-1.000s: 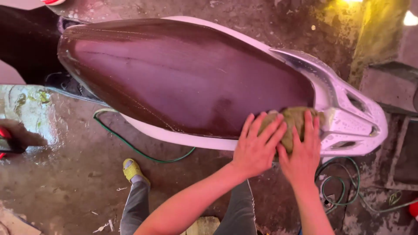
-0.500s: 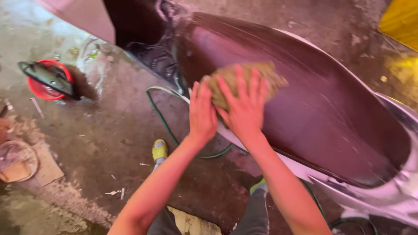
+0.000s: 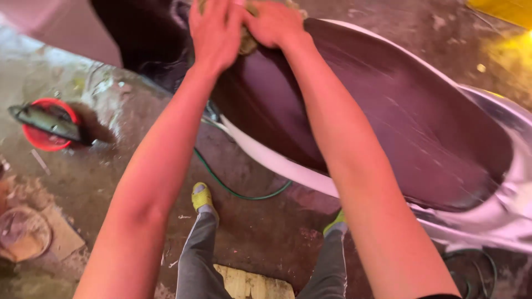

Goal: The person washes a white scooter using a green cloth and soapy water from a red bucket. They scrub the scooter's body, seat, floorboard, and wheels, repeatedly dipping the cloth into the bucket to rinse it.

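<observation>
Both of my arms stretch forward over a long dark maroon scooter seat [image 3: 388, 122] that is wet and streaked. My left hand [image 3: 215, 30] and my right hand [image 3: 274, 22] press side by side on a yellowish-brown sponge [image 3: 247, 41] at the seat's front end, near the top edge of the view. Only a small part of the sponge shows between the hands. A white body panel [image 3: 277, 163] runs under the seat.
A green hose [image 3: 238, 191] curls on the wet concrete floor below the seat. A red bucket [image 3: 44, 124] with a dark tool across it stands at the left. My feet in yellow shoes [image 3: 201, 196] stand near a wooden board [image 3: 255, 282].
Both hands have slid the sponge along the seat from its rear end near the white tail to its front end. The view swung to follow.
</observation>
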